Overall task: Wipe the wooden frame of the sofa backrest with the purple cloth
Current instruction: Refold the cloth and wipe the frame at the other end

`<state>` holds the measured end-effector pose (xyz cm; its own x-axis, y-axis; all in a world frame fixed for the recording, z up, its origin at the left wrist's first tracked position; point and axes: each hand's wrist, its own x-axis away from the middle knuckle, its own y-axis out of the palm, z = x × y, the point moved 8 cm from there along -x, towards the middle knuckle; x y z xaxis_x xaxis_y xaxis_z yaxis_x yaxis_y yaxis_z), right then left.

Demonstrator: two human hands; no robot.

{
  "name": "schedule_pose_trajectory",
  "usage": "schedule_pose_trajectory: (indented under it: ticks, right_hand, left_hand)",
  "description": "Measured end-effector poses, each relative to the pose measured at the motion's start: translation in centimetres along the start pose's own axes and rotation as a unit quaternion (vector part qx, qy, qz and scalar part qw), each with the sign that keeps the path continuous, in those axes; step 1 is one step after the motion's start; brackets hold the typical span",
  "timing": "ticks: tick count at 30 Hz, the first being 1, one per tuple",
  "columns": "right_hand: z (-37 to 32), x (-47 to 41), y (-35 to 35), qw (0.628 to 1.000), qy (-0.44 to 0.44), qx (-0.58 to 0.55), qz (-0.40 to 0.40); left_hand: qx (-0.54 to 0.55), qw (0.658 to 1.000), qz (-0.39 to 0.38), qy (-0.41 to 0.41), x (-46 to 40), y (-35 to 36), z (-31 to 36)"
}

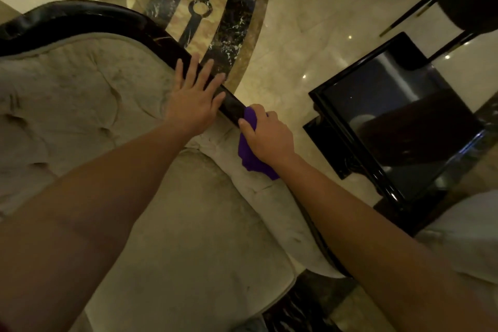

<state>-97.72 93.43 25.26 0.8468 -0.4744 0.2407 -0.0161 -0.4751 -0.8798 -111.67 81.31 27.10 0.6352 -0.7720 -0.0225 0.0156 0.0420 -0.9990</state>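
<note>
A polished marble floor (296,35) with a dark inlaid band surrounds the tufted beige sofa (80,105). A glossy black side table (398,121) stands near its end. The dark wooden frame (161,40) edges the backrest. The left hand (194,100) lies open and flat across it. The right hand (266,135) grips the purple cloth (249,140), pressed on the frame just beside the left hand.

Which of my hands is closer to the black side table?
Right. Your right hand, gripping the purple cloth on the sofa's wooden frame, is nearest the black side table. Your left hand rests flat farther along the frame.
</note>
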Motion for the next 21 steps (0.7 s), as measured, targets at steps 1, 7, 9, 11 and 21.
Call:
schedule_pose_trajectory:
  ticks: [1,7,9,11,21]
  right_hand:
    - [0.4,0.5,0.0,1.0,0.006,0.001,0.002]
    - [2.1,2.8,-0.6,0.999,0.036,-0.019,0.021]
    - [3.0,3.5,-0.6,0.997,0.056,-0.04,0.033]
    - [4.0,4.3,-0.8,0.995,0.078,-0.053,0.045]
    - [10.3,13.2,-0.4,0.978,0.148,-0.097,0.11]
  left_hand:
    - [-0.011,1.0,-0.005,-0.001,-0.1,0.1,0.1]
    - [0.044,0.999,-0.011,-0.029,-0.5,-1.9,2.4]
    - [0.118,0.993,-0.007,0.016,-0.2,-1.9,5.9]
    - [0.171,0.983,-0.055,0.032,0.7,-0.1,9.6]
    - [0.061,0.993,-0.092,0.033,1.7,2.7,11.5]
